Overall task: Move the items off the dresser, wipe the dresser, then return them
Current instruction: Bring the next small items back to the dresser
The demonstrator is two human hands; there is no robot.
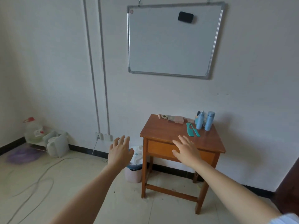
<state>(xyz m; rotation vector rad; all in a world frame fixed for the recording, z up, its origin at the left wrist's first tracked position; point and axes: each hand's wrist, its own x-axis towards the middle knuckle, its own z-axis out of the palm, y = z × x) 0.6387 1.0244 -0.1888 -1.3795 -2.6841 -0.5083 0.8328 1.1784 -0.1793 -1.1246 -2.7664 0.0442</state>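
A small wooden dresser [163, 131] stands against the white wall. Along its back edge lie a bead bracelet [163, 116], a small flat case [171, 118] and a pink box [179, 119]. At the back right stand two light blue bottles [200, 121] [209, 120], with two teal combs [192, 129] lying in front of them. My left hand [120, 150] is stretched out open, left of the dresser and short of it. My right hand [186, 150] is open too, held in front of the dresser's drawer. Neither hand holds anything.
A pink waste bin [133, 174] with a plastic bag stands at the dresser's left leg. A whiteboard [174, 41] hangs above. Plastic jugs [57, 145] and a water bottle [33, 131] sit by the left wall. A cable [40, 178] trails across the tiled floor. Dark furniture [289, 188] is at the right edge.
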